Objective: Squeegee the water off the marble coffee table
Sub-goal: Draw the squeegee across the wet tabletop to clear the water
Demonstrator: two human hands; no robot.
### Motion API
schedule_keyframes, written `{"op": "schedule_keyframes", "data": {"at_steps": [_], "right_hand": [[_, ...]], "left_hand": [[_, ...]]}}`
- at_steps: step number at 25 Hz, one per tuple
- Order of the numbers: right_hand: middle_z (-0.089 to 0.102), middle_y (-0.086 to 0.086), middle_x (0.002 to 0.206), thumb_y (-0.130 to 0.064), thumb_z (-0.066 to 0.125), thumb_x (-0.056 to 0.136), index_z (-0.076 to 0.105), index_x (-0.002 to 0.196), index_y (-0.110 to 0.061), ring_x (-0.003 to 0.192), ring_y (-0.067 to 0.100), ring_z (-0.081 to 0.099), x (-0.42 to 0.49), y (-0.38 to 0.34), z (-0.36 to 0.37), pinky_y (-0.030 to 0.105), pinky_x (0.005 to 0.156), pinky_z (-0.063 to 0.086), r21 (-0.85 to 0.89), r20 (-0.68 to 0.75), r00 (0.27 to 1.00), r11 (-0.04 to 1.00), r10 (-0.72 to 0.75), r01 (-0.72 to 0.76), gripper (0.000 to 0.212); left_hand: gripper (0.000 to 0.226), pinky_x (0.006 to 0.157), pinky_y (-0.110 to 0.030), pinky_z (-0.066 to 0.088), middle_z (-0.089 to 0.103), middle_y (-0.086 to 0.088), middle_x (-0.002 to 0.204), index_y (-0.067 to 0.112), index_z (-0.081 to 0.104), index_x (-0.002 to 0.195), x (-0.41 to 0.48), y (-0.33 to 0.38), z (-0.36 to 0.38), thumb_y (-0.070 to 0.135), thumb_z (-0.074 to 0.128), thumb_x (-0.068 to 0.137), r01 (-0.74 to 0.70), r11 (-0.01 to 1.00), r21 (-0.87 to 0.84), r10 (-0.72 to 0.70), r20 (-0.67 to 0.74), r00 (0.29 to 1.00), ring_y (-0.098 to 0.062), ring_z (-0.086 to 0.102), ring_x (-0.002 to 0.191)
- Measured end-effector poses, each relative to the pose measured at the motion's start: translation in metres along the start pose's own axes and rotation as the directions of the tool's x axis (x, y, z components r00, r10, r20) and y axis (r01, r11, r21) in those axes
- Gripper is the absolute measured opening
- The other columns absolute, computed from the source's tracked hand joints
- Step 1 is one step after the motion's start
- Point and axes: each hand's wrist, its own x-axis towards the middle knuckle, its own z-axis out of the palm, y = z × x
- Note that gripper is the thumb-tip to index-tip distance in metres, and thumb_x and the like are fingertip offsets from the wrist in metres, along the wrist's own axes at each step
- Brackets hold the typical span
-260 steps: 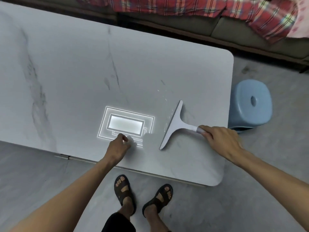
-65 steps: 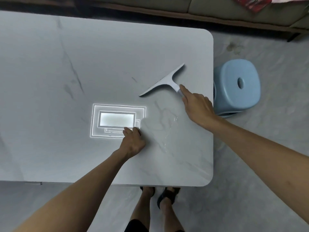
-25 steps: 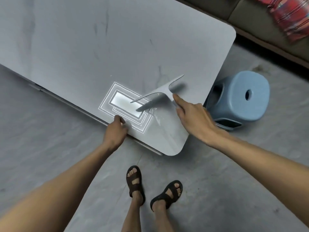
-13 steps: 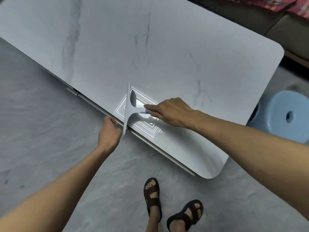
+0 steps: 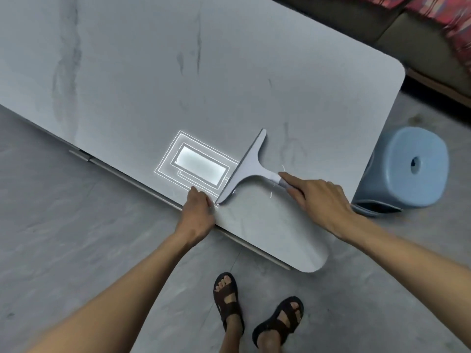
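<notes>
A white T-shaped squeegee (image 5: 248,165) lies with its blade on the grey marble coffee table (image 5: 158,80), near the table's front edge. My right hand (image 5: 318,200) grips the squeegee's handle, index finger stretched along it. My left hand (image 5: 198,208) rests on the table's front edge, just left of the blade's near tip, fingers curled over the rim. Thin bright lines of water (image 5: 276,184) show beside the handle. A ceiling light's reflection (image 5: 200,165) shines just left of the blade.
A light blue plastic stool (image 5: 410,169) stands on the floor right of the table's corner. A sofa with a red plaid cloth (image 5: 438,11) runs behind the table. My sandalled feet (image 5: 254,307) stand on the grey floor below the table's near corner.
The squeegee has moved right across the front edge, from left of the light reflection to its right. My left hand has shifted right along the rim.
</notes>
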Motion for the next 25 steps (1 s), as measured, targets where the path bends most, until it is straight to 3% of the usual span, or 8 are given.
{"op": "schedule_keyframes", "data": {"at_steps": [3, 8, 10, 13, 17, 20, 23, 25], "right_hand": [[0.063, -0.008, 0.071, -0.052, 0.026, 0.099, 0.031, 0.141, -0.052, 0.068, 0.023, 0.062, -0.053, 0.031, 0.008, 0.032, 0.053, 0.034, -0.034, 0.012, 0.995, 0.995, 0.099, -0.099, 0.042], [0.048, -0.008, 0.061, -0.044, 0.037, 0.098, 0.032, 0.140, -0.052, 0.052, 0.017, 0.047, -0.109, 0.063, 0.011, 0.031, 0.049, 0.039, -0.038, -0.003, 0.976, 0.975, 0.217, -0.217, 0.043], [0.055, -0.006, 0.061, -0.041, 0.041, 0.097, 0.033, 0.140, -0.052, 0.052, 0.018, 0.052, -0.125, 0.075, 0.012, 0.030, 0.047, 0.038, -0.036, -0.024, 0.975, 0.974, 0.222, -0.222, 0.045], [0.062, -0.004, 0.066, -0.040, 0.043, 0.096, 0.034, 0.140, -0.051, 0.056, 0.020, 0.058, -0.155, 0.098, 0.010, 0.029, 0.047, 0.036, -0.057, -0.030, 0.965, 0.964, 0.259, -0.261, 0.046], [0.067, -0.003, 0.074, -0.043, 0.041, 0.096, 0.035, 0.140, -0.050, 0.064, 0.023, 0.063, -0.193, 0.127, 0.008, 0.030, 0.049, 0.035, -0.104, -0.023, 0.952, 0.946, 0.305, -0.306, 0.045], [0.069, -0.002, 0.076, -0.042, 0.043, 0.096, 0.038, 0.139, -0.049, 0.067, 0.024, 0.065, -0.211, 0.139, 0.004, 0.031, 0.051, 0.039, -0.092, -0.039, 0.948, 0.944, 0.315, -0.318, 0.043], [0.070, -0.003, 0.078, -0.044, 0.042, 0.096, 0.038, 0.138, -0.051, 0.071, 0.023, 0.066, -0.226, 0.143, 0.001, 0.031, 0.053, 0.041, -0.085, -0.030, 0.944, 0.940, 0.330, -0.331, 0.042], [0.071, -0.003, 0.079, -0.046, 0.042, 0.096, 0.038, 0.137, -0.053, 0.072, 0.024, 0.067, -0.232, 0.144, -0.002, 0.031, 0.053, 0.040, -0.084, -0.024, 0.939, 0.935, 0.343, -0.344, 0.042]], "left_hand": [[0.017, 0.072, -0.039, 0.043, 0.041, -0.016, 0.109, 0.002, 0.049, 0.090, -0.003, 0.016, 0.019, -0.006, 0.047, 0.076, -0.049, 0.990, 0.135, 0.047, 0.014, 0.999, -0.033, 0.047, 0.090], [0.029, 0.092, -0.041, 0.042, 0.038, -0.025, 0.129, -0.003, 0.050, 0.103, -0.014, 0.032, 0.050, -0.001, 0.052, 0.075, -0.118, 0.949, 0.293, 0.091, 0.104, 0.990, -0.042, 0.038, 0.120], [0.031, 0.097, -0.045, 0.041, 0.037, -0.027, 0.131, -0.005, 0.049, 0.104, -0.018, 0.034, 0.059, -0.001, 0.052, 0.073, -0.132, 0.936, 0.327, 0.097, 0.122, 0.988, -0.044, 0.037, 0.122], [0.028, 0.092, -0.043, 0.043, 0.040, -0.021, 0.121, -0.001, 0.049, 0.097, -0.029, 0.046, 0.075, -0.002, 0.052, 0.070, -0.162, 0.930, 0.331, 0.120, 0.144, 0.982, -0.041, 0.043, 0.114], [0.028, 0.101, -0.049, 0.040, 0.034, -0.030, 0.139, 0.000, 0.047, 0.102, -0.044, 0.058, 0.094, -0.005, 0.049, 0.074, -0.151, 0.935, 0.321, 0.081, 0.222, 0.972, -0.045, 0.038, 0.126], [0.028, 0.095, -0.047, 0.043, 0.038, -0.027, 0.137, 0.001, 0.046, 0.103, -0.051, 0.063, 0.101, -0.006, 0.048, 0.076, -0.156, 0.944, 0.292, 0.092, 0.224, 0.970, -0.044, 0.044, 0.121], [0.026, 0.066, -0.035, 0.041, 0.050, -0.016, 0.110, 0.006, 0.043, 0.099, -0.059, 0.066, 0.103, -0.007, 0.047, 0.076, -0.157, 0.954, 0.257, 0.112, 0.182, 0.977, -0.037, 0.055, 0.093], [0.025, 0.060, -0.035, 0.041, 0.053, -0.012, 0.095, 0.008, 0.042, 0.098, -0.062, 0.065, 0.101, -0.005, 0.047, 0.077, -0.147, 0.956, 0.253, 0.108, 0.160, 0.981, -0.031, 0.054, 0.079]]}}
